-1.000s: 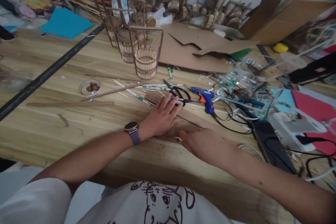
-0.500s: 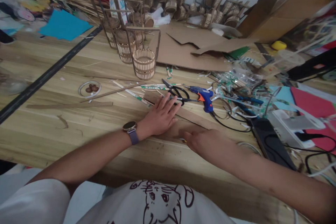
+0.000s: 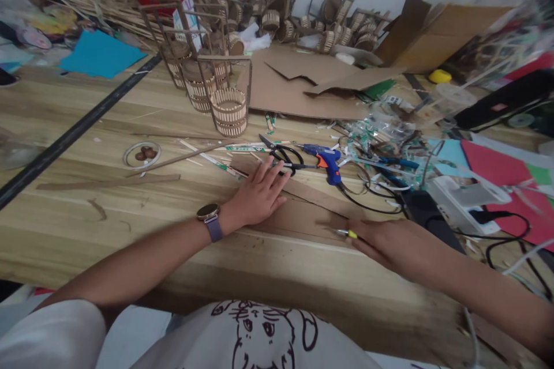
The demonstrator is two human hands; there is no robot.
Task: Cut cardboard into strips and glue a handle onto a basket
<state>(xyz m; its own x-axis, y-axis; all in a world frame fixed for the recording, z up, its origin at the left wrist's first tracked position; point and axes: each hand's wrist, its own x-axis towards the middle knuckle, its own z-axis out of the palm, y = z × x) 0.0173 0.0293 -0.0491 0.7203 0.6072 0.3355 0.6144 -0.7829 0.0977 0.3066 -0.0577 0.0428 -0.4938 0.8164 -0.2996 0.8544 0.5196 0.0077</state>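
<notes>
My left hand (image 3: 258, 193) lies flat with fingers spread, pressing on a brown cardboard strip (image 3: 298, 220) on the wooden table. A craft knife (image 3: 347, 233) with a yellow tip and thin blade is gripped in my right hand (image 3: 383, 242), over the right part of the strip. Most of its handle is hidden by the fingers. Black-handled scissors (image 3: 288, 155) lie just beyond my left fingertips. Beside them rests a blue hot glue gun (image 3: 326, 161) with an orange trigger.
Small slatted wooden buckets (image 3: 229, 115) with tall handles stand behind my left hand. A ring-shaped dish (image 3: 125, 157) holds brown balls. Plastic scraps (image 3: 376, 127), a phone (image 3: 428, 213) and a white power strip (image 3: 459, 199) lie to the right. Cardboard sheets (image 3: 281, 92) lie farther back.
My right hand has moved to the right along the cardboard strip, away from my left hand, and the knife's blade shows more. My left hand stays flat on the strip.
</notes>
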